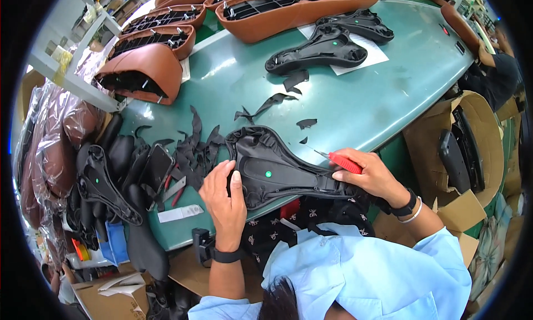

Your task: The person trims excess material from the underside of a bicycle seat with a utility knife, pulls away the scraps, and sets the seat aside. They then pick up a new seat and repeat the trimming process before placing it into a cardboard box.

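A black bicycle saddle (pixel 277 174) lies upside down at the near table edge, its wide end to the left and its nose to the right. A green dot marks its hollow underside. My left hand (pixel 224 195) grips the rim of the wide end, with the thumb along it. My right hand (pixel 369 173) is closed around a red-handled knife (pixel 345 163) by the nose. The knife's thin metal tip points left over the saddle's far edge. Thin black trimmings (pixel 199 145) are heaped left of the saddle, and a few black scraps (pixel 306 123) lie beyond it.
Two more upturned saddles (pixel 319 52) rest on white paper farther back. Brown padded cushions (pixel 291 11) line the table's far side. At left are piled black saddles (pixel 102 181), scissors (pixel 179 189) and a white strip (pixel 180 213). An open cardboard box (pixel 425 148) stands right; another person (pixel 494 70) is beyond.
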